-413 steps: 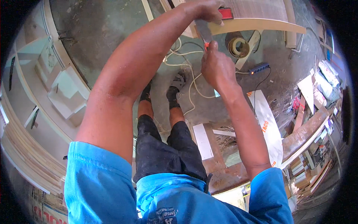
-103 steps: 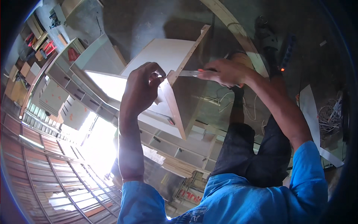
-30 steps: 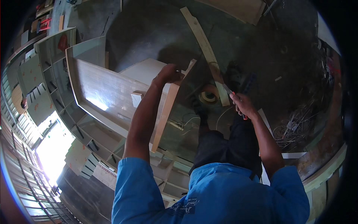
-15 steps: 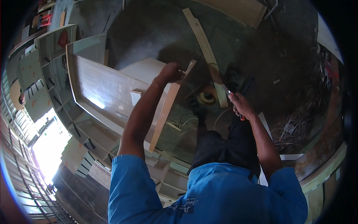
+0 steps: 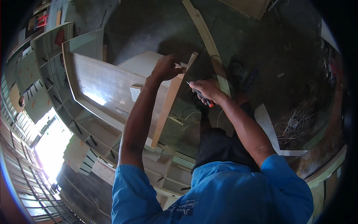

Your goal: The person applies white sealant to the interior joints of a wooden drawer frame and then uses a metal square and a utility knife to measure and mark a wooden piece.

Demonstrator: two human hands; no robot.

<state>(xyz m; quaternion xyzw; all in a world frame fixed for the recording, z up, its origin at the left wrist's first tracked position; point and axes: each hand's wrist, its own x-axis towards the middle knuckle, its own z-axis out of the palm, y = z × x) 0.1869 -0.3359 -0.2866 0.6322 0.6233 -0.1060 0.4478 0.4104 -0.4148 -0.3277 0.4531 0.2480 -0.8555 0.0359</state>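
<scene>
My left hand (image 5: pixel 165 68) is at the far corner of a large wooden panel (image 5: pixel 119 80), with its fingers bent over the edge. The panel has a raised rim and a pale wood edge (image 5: pixel 166 112) facing me. In my right hand (image 5: pixel 207 89) is a utility knife (image 5: pixel 211 104) with a red and dark handle, closed in my fingers. Its short blade points toward the panel's edge, just right of my left hand, and looks apart from it. Exactly what the left fingertips press on is too dark to tell.
A long narrow board (image 5: pixel 204 33) lies on the floor beyond my feet. To the left stands a shelf-like cabinet frame (image 5: pixel 56 82) with compartments. A heap of thin scrap strips (image 5: pixel 298 125) and a white angled piece (image 5: pixel 266 121) lie at the right.
My right hand has moved left with the utility knife, from near the long board to beside the panel's edge. My left hand has shifted slightly left and its fingers have changed position.
</scene>
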